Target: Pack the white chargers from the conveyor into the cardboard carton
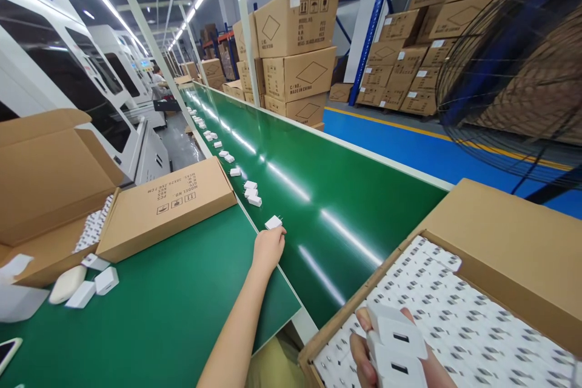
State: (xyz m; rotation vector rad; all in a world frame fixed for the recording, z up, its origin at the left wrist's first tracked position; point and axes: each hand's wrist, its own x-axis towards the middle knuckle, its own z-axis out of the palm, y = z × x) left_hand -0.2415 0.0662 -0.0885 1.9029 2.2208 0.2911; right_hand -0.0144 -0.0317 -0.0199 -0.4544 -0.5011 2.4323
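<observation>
My left hand (269,247) reaches over the near edge of the green conveyor belt (345,194), its fingers closed on a white charger (273,222) whose metal prongs point right. Beyond it, several more white chargers (251,193) lie in a line along the belt's left side. At the lower right, my right hand (364,345) grips two white chargers (400,345) side by side, their USB slots facing me. That hand is above an open cardboard box (495,212) packed with rows of white chargers (454,309), prongs upward.
On the green table (173,315) at left are a closed flat carton (168,206), an open carton (45,163) and loose white pieces (107,280). A phone (8,351) lies at the left edge. A fan (513,66) stands right; stacked boxes (297,24) line the belt's far side.
</observation>
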